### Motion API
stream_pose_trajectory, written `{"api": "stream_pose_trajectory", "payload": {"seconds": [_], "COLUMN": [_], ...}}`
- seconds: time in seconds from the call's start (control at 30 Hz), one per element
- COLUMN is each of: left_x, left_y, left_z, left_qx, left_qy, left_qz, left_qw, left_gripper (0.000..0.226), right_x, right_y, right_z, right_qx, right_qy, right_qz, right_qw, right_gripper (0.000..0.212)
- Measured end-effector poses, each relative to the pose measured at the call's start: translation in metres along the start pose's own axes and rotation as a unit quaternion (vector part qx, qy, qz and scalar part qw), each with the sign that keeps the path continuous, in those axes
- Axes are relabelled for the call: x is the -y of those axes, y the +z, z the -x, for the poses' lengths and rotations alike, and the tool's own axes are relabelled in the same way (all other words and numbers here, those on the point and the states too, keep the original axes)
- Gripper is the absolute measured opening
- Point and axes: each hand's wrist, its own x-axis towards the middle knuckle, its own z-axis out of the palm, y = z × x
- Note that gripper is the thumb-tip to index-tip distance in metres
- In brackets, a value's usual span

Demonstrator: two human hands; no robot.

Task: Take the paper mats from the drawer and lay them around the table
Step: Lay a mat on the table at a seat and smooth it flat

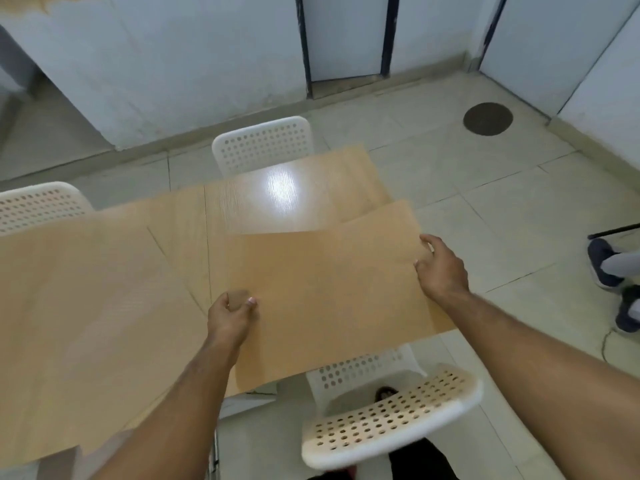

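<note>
— Nearest me, how do I stand?
— My left hand (231,315) pinches the mat (322,289) by its near edge; my right hand (440,268) grips its right side, at the table (277,199) end.
— Progress?
— Another mat (79,306) seems laid on the left. Places by the far chairs (263,143) look bare.
— Writing?
— None readable.

We see a light wooden counter (277,195) bearing two paper mats, one (325,289) at its right edge, another (76,323) covering its left part.
</note>
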Motion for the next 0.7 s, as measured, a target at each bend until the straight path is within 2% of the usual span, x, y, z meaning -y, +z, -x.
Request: {"api": "stream_pose_trajectory", "payload": {"seconds": [0.17,0.4,0.53,0.7], "left_x": [-0.006,-0.018,-0.012,0.002], "left_y": [0.031,0.054,0.06,0.066], "left_z": [-0.006,-0.016,-0.013,0.0], "left_qx": [-0.042,-0.094,-0.102,-0.09], "left_qy": [-0.026,-0.027,-0.034,-0.04], "left_qz": [-0.033,-0.098,-0.16,-0.214], "left_qw": [0.998,0.99,0.981,0.972], "left_gripper": [0.063,0.05,0.06,0.073], "right_x": [-0.015,-0.031,-0.047,-0.055], "right_y": [0.014,0.028,0.033,0.041], "right_z": [-0.043,-0.075,-0.063,-0.048], "right_qx": [0.052,0.096,0.102,0.068], "right_qy": [-0.038,-0.054,-0.046,-0.058], "right_qz": [0.0,0.046,0.111,0.173], "right_qw": [0.998,0.993,0.988,0.981], "right_gripper": [0.048,0.053,0.058,0.056]}}
